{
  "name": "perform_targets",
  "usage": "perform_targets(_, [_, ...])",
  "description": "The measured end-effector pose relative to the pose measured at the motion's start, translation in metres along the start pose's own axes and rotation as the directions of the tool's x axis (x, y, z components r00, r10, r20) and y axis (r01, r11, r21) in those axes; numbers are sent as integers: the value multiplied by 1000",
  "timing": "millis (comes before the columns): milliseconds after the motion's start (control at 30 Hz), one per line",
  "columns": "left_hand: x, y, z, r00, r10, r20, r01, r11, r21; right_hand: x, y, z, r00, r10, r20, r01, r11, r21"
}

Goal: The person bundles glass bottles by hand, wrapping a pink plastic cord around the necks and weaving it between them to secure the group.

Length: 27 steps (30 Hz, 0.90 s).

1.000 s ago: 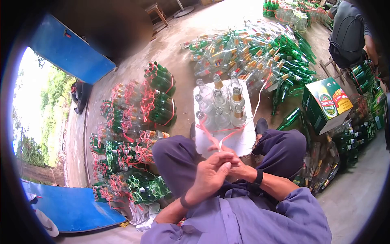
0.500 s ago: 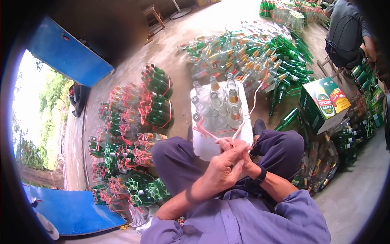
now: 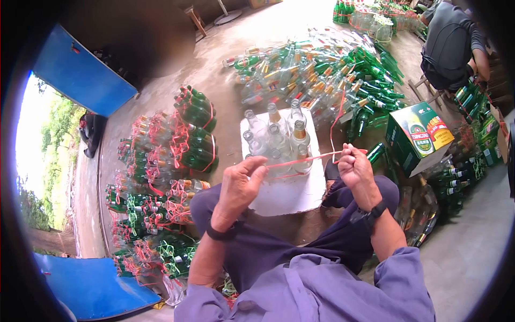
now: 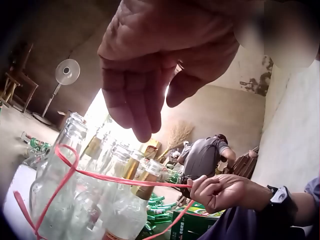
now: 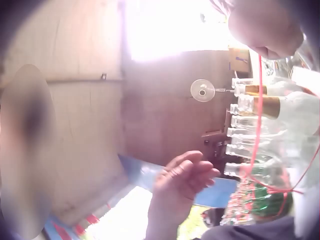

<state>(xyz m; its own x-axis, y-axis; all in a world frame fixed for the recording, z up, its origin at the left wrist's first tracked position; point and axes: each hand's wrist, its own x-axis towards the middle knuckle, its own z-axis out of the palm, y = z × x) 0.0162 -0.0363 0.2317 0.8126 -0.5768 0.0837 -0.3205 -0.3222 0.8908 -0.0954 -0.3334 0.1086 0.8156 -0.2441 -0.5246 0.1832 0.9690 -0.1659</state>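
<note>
Several clear glass bottles (image 3: 274,134) stand close together on a white board (image 3: 287,199) between the person's knees, a red plastic string around them. My right hand (image 3: 357,173), to the right of the bottles, has curled fingers gripping the red string (image 3: 314,158), which runs taut across the bottle fronts. Near the front left bottles is my left hand (image 3: 240,185), fingers loosely bent. The left wrist view shows that left hand (image 4: 155,65) above the bottles with nothing between fingers and thumb; below it the string (image 4: 125,180) passes to the right hand (image 4: 222,192).
Tied bundles of green and clear bottles (image 3: 196,145) stand at the left. A heap of loose bottles (image 3: 322,70) lies beyond the board. At the right is a green beer carton (image 3: 421,137), with another person (image 3: 453,48) bent over behind it.
Both hands were together at the board's front edge. They have since parted, the left going left and the right moving right and forward, drawing the string out straight.
</note>
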Motion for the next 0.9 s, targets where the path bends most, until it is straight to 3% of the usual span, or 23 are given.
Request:
perform_targets(100, [9,4,-9,996,-87,35,90,992,-90,26,-22,-5,997,79,17,-79,996,27])
perform_targets(167, [15,-1,-14,996,-77,38,80,991,-108,41,-34,6,999,38,-7,-38,998,-57])
perform_targets(233, [20,-3,-18,995,-97,36,100,991,-94,63,-49,18,987,-116,-110,85,963,-256])
perform_targets(367, [29,-11,-28,995,-80,58,85,993,-83,92,-66,51,968,-169,-185,62,877,-476])
perform_targets(433, [37,-17,-33,996,-70,46,75,993,-95,102,-63,71,900,-428,-85,123,436,-892])
perform_targets(467, [41,-16,-36,995,-94,37,97,990,-104,132,-76,53,912,-402,83,197,251,-948])
perform_targets(500, [46,-16,-39,993,-118,29,120,986,-112,139,-75,58,911,-404,81,195,251,-948])
perform_targets(533, [51,-18,-41,992,-128,13,129,984,-123,149,-70,62,859,-429,281,223,-181,-958])
perform_targets(567, [58,-21,-43,991,-130,17,131,983,-125,159,-66,66,805,-362,469,200,-580,-790])
perform_targets(600, [64,-25,-47,989,-146,6,146,985,-90,165,-61,72,763,-309,569,258,-661,-705])
perform_targets(633, [72,-30,-50,987,-162,-6,162,985,-54,159,-50,88,789,-298,537,207,-695,-689])
perform_targets(700, [89,-38,-53,982,-190,-11,190,981,-44,177,-38,97,751,-237,616,272,-740,-616])
perform_targets(767, [107,-44,-53,990,-104,-99,102,994,-27,192,-27,114,754,-157,638,335,-743,-579])
perform_targets(833, [127,-55,-53,990,-116,-78,114,993,-19,192,-16,131,752,-83,654,392,-742,-544])
perform_targets(900, [144,-59,-50,994,-15,-110,22,998,67,189,-2,146,691,-62,720,540,-618,-571])
